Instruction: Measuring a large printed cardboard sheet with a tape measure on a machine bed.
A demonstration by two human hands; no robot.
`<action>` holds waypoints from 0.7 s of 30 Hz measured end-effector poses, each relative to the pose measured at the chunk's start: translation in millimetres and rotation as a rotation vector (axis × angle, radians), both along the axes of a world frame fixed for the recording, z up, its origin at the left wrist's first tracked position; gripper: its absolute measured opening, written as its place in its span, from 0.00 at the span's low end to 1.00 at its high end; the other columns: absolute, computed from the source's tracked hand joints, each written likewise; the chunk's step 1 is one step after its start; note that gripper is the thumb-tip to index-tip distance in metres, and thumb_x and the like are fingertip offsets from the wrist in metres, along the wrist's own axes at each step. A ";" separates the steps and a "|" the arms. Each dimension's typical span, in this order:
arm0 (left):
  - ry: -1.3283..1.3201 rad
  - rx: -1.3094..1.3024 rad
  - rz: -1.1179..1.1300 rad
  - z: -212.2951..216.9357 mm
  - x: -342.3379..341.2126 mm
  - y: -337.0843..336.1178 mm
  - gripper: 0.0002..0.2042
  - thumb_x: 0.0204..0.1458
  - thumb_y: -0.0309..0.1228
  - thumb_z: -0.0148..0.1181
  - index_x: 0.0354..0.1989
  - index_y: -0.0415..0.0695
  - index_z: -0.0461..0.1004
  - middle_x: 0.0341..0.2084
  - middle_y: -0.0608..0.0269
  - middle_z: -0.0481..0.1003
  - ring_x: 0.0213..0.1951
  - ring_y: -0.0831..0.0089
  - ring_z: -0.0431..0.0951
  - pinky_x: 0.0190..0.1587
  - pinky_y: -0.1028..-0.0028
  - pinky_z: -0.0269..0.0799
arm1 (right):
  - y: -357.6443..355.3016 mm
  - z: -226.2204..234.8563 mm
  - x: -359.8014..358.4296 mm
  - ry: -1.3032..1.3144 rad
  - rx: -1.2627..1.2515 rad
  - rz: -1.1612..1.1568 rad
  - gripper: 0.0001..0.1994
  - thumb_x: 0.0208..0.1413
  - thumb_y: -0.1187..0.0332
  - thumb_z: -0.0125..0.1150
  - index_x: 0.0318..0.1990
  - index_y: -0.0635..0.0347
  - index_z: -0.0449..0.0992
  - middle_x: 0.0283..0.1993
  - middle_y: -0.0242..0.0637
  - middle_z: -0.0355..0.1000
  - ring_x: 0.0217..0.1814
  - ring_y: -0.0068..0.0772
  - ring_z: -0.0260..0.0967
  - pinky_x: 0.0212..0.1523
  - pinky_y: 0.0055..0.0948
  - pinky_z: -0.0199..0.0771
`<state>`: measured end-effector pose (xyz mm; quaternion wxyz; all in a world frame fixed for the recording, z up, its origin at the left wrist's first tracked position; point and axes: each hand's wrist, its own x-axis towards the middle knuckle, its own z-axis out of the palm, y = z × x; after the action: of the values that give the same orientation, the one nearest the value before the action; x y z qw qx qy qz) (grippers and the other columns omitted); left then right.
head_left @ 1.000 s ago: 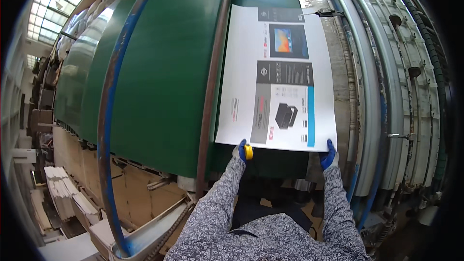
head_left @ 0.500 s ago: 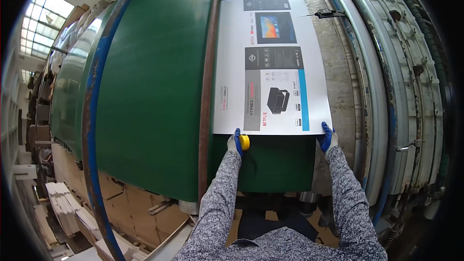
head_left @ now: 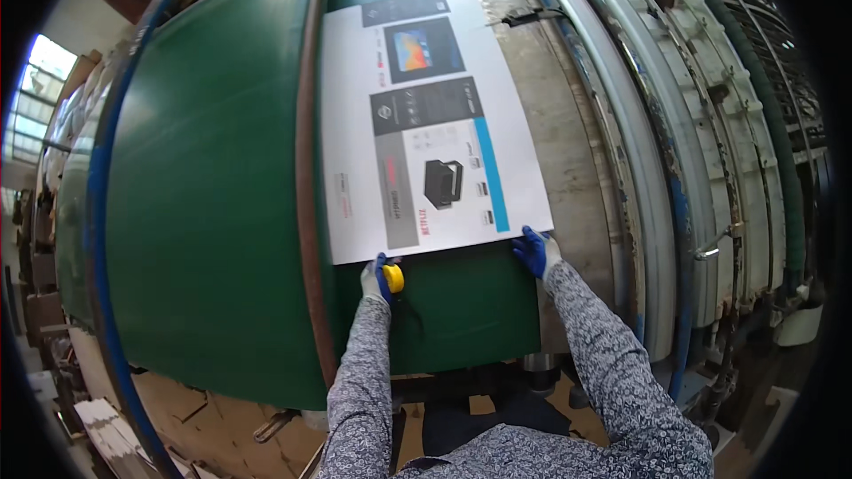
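A large white printed sheet lies on a green belt, its right part over a grey metal surface. Dark panels, product pictures and a blue stripe are printed on it. At the near edge, towards the left corner, my left hand, in a white and blue glove, is closed with its thumb at the sheet. Against the inner side of that hand sits a round yellow thing; its kind is unclear. My right hand, gloved alike, touches the near edge by the right corner, fingers stretched out.
A rusty rod runs lengthwise just left of the sheet, with a blue bar farther left. Metal rollers line the right side. A black part with a thin wire reaches over beyond the sheet's far right.
The view has turned, so sheet, belt and hands appear farther left and tilted. My right hand has come slightly inward from the sheet's corner, and its fingers look more stretched out.
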<state>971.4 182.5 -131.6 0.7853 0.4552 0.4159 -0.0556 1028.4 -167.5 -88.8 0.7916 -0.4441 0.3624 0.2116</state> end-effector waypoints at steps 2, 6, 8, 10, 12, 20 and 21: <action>0.050 -0.032 -0.003 1.0 13.7 -15.2 0.10 0.50 0.37 0.51 0.26 0.43 0.70 0.23 0.59 0.74 0.21 0.72 0.70 0.25 0.73 0.67 | -18.5 5.7 1.1 0.028 -0.101 -0.029 0.18 0.51 0.64 0.55 0.49 0.53 0.63 0.46 0.37 0.66 0.46 0.39 0.64 0.43 0.37 0.67; 0.116 0.056 0.015 -36.8 23.5 -14.3 0.09 0.49 0.36 0.53 0.25 0.44 0.72 0.21 0.63 0.73 0.20 0.73 0.69 0.26 0.74 0.67 | -35.5 -17.3 21.5 0.016 -0.128 -0.018 0.23 0.53 0.58 0.50 0.52 0.62 0.57 0.51 0.53 0.61 0.53 0.50 0.60 0.50 0.42 0.63; 0.019 -0.289 0.050 -56.1 3.1 24.6 0.13 0.52 0.37 0.49 0.31 0.38 0.73 0.21 0.63 0.73 0.19 0.74 0.69 0.25 0.77 0.67 | 0.2 -0.7 23.7 0.106 -0.061 0.099 0.27 0.53 0.57 0.51 0.55 0.65 0.54 0.53 0.62 0.56 0.53 0.57 0.59 0.51 0.46 0.62; -0.208 -0.691 -0.299 -35.2 18.6 17.1 0.17 0.53 0.41 0.46 0.35 0.38 0.72 0.24 0.64 0.74 0.20 0.75 0.68 0.23 0.77 0.66 | -16.6 -1.9 23.5 0.028 -0.099 -0.008 0.21 0.51 0.60 0.54 0.46 0.66 0.60 0.48 0.60 0.62 0.45 0.57 0.65 0.40 0.46 0.69; 0.116 0.013 -0.138 -0.4 27.6 -26.6 0.17 0.53 0.41 0.45 0.39 0.39 0.70 0.26 0.63 0.74 0.20 0.75 0.68 0.22 0.77 0.66 | -30.5 -0.4 27.8 0.072 -0.213 -0.022 0.19 0.50 0.60 0.56 0.43 0.64 0.63 0.42 0.55 0.66 0.39 0.54 0.69 0.33 0.43 0.71; 0.065 -0.013 -0.071 13.0 44.0 -45.0 0.15 0.52 0.34 0.46 0.41 0.35 0.68 0.29 0.53 0.75 0.25 0.69 0.73 0.27 0.76 0.69 | -58.5 -57.1 48.0 0.079 -0.025 0.173 0.22 0.51 0.46 0.47 0.43 0.55 0.65 0.37 0.51 0.68 0.23 0.38 0.65 0.22 0.33 0.67; 0.051 -0.052 -0.070 23.2 45.7 -54.3 0.14 0.52 0.34 0.47 0.40 0.36 0.69 0.29 0.50 0.75 0.24 0.68 0.73 0.27 0.76 0.69 | -71.4 -64.3 47.9 0.109 -0.081 0.101 0.24 0.51 0.45 0.45 0.46 0.55 0.64 0.39 0.53 0.68 0.27 0.38 0.65 0.24 0.32 0.67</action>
<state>1017.0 128.1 -108.3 0.7834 0.4475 0.4181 -0.1055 1076.3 -238.8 -153.2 0.7406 -0.4812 0.3903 0.2601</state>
